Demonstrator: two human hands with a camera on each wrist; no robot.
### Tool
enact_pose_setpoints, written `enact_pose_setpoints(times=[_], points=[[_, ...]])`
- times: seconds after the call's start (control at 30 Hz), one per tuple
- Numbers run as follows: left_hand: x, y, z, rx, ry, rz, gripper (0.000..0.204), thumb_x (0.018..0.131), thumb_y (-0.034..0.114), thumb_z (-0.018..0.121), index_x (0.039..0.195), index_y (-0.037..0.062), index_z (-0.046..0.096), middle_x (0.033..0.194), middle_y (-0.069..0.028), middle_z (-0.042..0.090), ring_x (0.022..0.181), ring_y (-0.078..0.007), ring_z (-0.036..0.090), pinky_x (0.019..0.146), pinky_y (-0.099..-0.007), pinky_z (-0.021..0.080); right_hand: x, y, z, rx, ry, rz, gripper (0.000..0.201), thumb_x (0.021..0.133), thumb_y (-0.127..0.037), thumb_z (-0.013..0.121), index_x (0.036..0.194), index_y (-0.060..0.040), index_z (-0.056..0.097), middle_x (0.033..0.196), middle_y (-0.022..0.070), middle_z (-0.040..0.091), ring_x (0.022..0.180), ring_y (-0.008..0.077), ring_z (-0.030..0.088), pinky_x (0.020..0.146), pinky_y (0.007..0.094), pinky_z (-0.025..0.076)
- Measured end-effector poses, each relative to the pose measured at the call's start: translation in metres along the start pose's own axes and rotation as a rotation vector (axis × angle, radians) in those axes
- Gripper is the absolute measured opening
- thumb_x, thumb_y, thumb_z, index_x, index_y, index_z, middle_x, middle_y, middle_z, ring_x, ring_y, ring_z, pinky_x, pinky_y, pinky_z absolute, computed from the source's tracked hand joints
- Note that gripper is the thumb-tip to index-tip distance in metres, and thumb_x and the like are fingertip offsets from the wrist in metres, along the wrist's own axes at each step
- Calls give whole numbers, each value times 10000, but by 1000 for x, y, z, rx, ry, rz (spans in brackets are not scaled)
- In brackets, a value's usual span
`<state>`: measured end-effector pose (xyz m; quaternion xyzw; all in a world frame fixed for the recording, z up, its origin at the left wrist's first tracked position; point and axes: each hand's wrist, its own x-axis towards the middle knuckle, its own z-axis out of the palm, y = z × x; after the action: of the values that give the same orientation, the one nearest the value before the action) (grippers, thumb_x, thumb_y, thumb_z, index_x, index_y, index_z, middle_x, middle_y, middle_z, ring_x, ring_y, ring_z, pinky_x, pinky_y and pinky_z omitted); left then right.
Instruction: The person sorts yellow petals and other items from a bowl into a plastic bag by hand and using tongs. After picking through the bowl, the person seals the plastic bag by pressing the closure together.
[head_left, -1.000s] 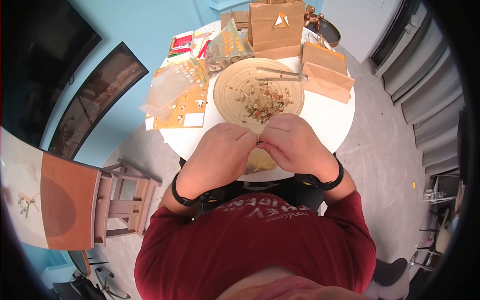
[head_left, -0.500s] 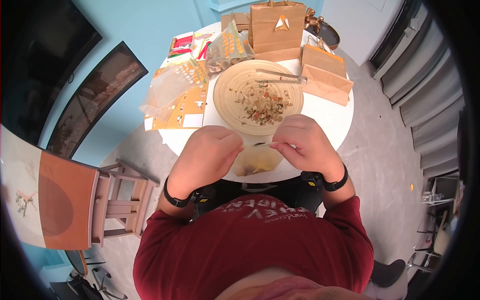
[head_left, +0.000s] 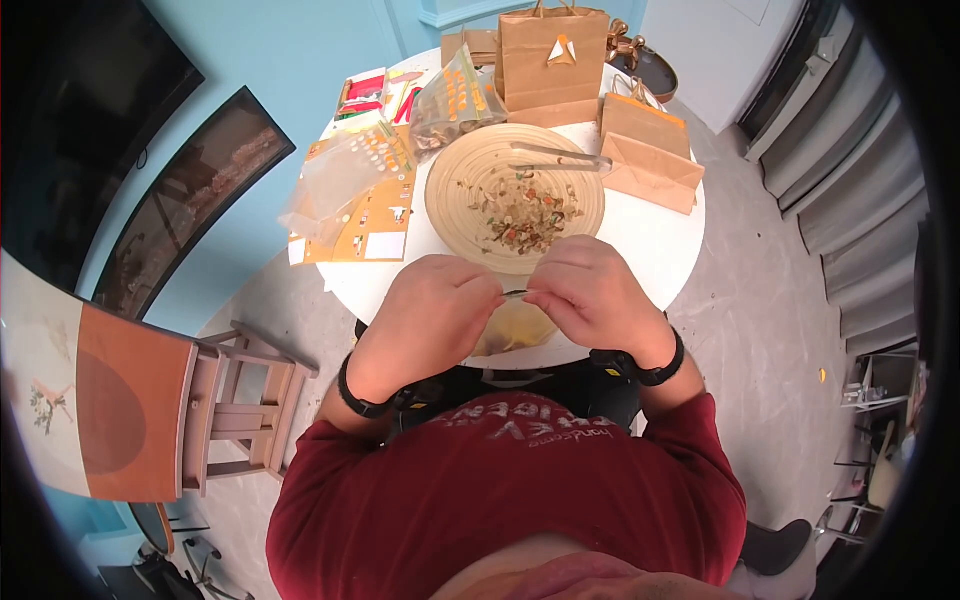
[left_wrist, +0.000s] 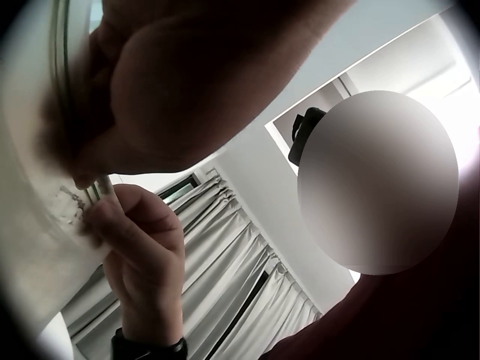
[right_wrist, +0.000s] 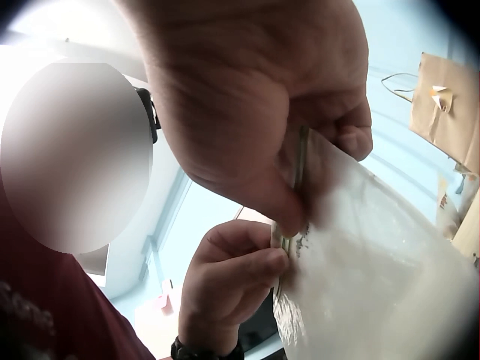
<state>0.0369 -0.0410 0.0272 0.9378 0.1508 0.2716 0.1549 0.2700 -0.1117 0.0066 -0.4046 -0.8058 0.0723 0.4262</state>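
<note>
Between my two hands hangs a clear zip bag with yellowish contents, at the table's near edge. My left hand pinches the bag's top edge between thumb and fingers. Close beside it, my right hand pinches the same edge, only a short stretch of the seal showing between the fingertips. In the right wrist view the bag looks milky and spreads out below the zip strip. Just beyond the hands lies a round ridged woven plate with scattered dried bits on it.
Metal tongs lie across the plate's far right side. Behind it stand a filled zip bag and a large brown paper bag. A smaller paper bag lies at right. An emptier plastic bag rests on printed orange card at left.
My hands drew apart along the zip bag's top edge, baring more of it, then came closer together again. The plate and the other bags stay in place.
</note>
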Motion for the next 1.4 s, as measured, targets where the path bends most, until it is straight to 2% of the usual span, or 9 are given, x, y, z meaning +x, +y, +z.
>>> enact_pose_setpoints(times=[0.93, 1.1, 1.4], points=[[4, 0, 4, -143, -60, -98, 110, 857, 75, 785, 932, 25, 724, 834, -123, 718, 766, -343, 683, 666, -419, 524, -2, 0, 3, 104, -26, 21, 127, 779, -10, 779, 868, -50, 698, 758, 96, 634, 716, 319, 630, 637, 412, 486], [3, 1, 2, -195, -80, -139, 107, 861, 95, 792, 924, 35, 731, 823, -128, 710, 759, -344, 676, 663, -416, 518, -2, -1, -1, 130, -69, 45, 124, 787, -14, 789, 872, -48, 706, 767, 97, 641, 720, 315, 634, 640, 406, 488], [4, 2, 1, -181, -67, -150, 94, 864, 113, 792, 895, 45, 734, 777, -125, 695, 714, -347, 664, 627, -418, 505, -2, 0, 3, 145, -40, 27, 118, 793, -9, 793, 859, -48, 702, 758, 93, 639, 715, 309, 635, 634, 404, 488]])
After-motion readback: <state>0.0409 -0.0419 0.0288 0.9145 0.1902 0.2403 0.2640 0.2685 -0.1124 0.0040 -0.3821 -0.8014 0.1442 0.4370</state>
